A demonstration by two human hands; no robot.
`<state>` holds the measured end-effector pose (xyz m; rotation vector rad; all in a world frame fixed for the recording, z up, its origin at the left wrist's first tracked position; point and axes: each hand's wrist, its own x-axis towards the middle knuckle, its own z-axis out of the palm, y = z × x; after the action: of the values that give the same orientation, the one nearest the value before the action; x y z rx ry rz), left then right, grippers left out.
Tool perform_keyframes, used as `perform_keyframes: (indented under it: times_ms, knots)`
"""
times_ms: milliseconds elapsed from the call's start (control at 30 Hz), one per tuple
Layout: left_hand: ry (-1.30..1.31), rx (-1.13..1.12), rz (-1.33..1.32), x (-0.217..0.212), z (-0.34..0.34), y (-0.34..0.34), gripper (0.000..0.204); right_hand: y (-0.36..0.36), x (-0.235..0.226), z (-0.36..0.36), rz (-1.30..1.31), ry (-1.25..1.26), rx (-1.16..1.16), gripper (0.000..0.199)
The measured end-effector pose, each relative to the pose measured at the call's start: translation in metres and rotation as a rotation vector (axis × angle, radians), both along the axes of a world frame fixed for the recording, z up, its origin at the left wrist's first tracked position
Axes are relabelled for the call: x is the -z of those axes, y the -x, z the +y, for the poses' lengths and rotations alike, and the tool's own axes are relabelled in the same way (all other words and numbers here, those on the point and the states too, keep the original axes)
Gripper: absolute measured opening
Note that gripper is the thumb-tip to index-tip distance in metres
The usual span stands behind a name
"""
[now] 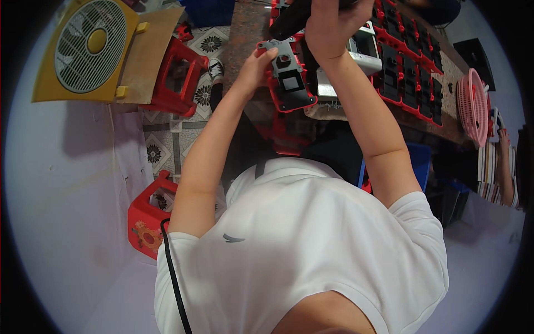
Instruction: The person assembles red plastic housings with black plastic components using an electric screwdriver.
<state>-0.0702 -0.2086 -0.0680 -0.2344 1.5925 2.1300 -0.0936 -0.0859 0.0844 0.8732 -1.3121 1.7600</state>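
Both bare arms stretch forward here! The left arm slants inward, left hand clasped firm, thumb pressed on top. And the right arm, elbow lightly bent, reaches farther, right hand up at the top edge, fingers curled and partly cut from view.

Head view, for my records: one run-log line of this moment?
left hand: holds red-black housing; right hand: holds dark tool; other housings: on table
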Motion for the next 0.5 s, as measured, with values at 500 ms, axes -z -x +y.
perform_keyframes:
  times_ms: [500]
  knots:
    - [0.067,0.043,0.196,0.011,-0.005,0.001,0.052,0.012,0.017,-0.023,-0.062,-0.025,0.068,0.038]
